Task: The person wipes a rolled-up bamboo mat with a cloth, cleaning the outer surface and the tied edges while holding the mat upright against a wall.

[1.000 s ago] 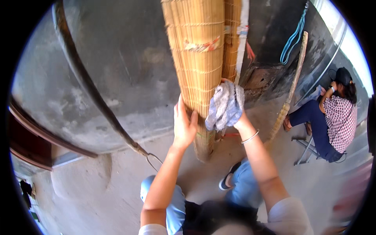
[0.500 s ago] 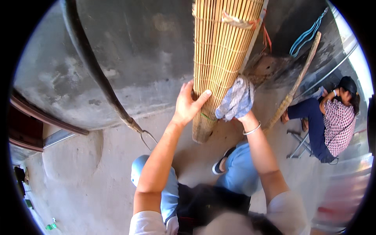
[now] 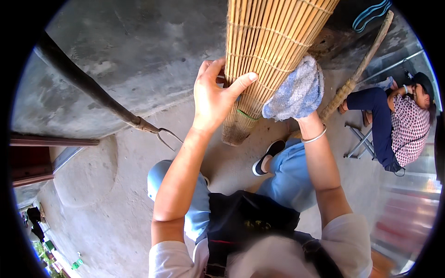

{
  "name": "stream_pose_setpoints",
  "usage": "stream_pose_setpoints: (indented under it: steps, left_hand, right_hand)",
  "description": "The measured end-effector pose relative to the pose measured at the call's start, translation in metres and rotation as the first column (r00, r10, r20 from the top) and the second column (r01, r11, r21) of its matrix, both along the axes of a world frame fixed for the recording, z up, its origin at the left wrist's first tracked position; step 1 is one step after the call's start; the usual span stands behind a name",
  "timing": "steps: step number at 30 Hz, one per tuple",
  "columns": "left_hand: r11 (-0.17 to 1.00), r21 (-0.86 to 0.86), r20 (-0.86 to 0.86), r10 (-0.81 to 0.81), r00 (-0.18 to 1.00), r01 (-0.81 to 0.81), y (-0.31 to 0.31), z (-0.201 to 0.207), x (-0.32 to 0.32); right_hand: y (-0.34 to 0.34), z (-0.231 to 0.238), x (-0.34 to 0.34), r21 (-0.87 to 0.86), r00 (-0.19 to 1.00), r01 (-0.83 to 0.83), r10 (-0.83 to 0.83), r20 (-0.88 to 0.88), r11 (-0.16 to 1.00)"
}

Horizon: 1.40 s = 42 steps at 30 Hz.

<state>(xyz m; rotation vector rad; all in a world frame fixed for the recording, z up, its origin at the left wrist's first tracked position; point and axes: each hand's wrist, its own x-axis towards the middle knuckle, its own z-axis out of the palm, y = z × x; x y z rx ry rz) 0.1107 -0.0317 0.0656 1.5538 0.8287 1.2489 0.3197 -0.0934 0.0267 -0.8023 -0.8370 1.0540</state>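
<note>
A rolled bamboo blind (image 3: 269,44), its thin slats bound by rows of string, stands upright before me, its lower end by the floor. My left hand (image 3: 214,95) wraps the roll's left side, thumb across the front and fingers behind. A blue-grey cloth (image 3: 296,88) covers most of my right hand (image 3: 307,118), which presses it against the roll's right side. The fingers of that hand are hidden by the cloth. A green tie (image 3: 248,115) circles the roll near its lower end.
A fork with a dark handle (image 3: 92,88) leans on the grey wall (image 3: 139,41) at left. At right, a wooden pole (image 3: 361,65) leans near a blue cord (image 3: 371,15). Another person (image 3: 405,123) sits on a folding stool (image 3: 361,141). A reddish-brown frame (image 3: 55,140) lies far left.
The blind looks larger and nearer, and its lower end sits higher in view. Both hands appear higher, still at its sides; the cloth is spread wider. My view has shifted.
</note>
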Motion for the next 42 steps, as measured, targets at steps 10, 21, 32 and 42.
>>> stream_pose_setpoints:
  steps: [10,21,32,42]
  left_hand:
    - [0.999,-0.029,-0.169,-0.039,0.985,0.034,0.02,-0.018,0.012]
    - [0.999,0.045,-0.1,-0.024,0.995,0.028,0.015,0.0,-0.02]
    - [0.998,0.065,-0.051,-0.002,0.999,0.005,0.001,0.017,-0.031]
    - [0.983,0.109,-0.165,-0.131,0.978,0.15,-0.026,0.036,-0.025]
  right_hand:
    - [0.008,0.026,-0.019,-0.116,0.983,0.185,-0.181,0.043,0.976]
    - [-0.002,0.026,0.007,-0.127,0.966,0.185,-0.157,0.205,0.974]
    - [-0.027,0.05,-0.018,0.021,0.902,0.339,-0.331,0.276,0.941]
    - [-0.027,0.051,-0.03,0.208,0.691,0.334,-0.389,0.609,0.919]
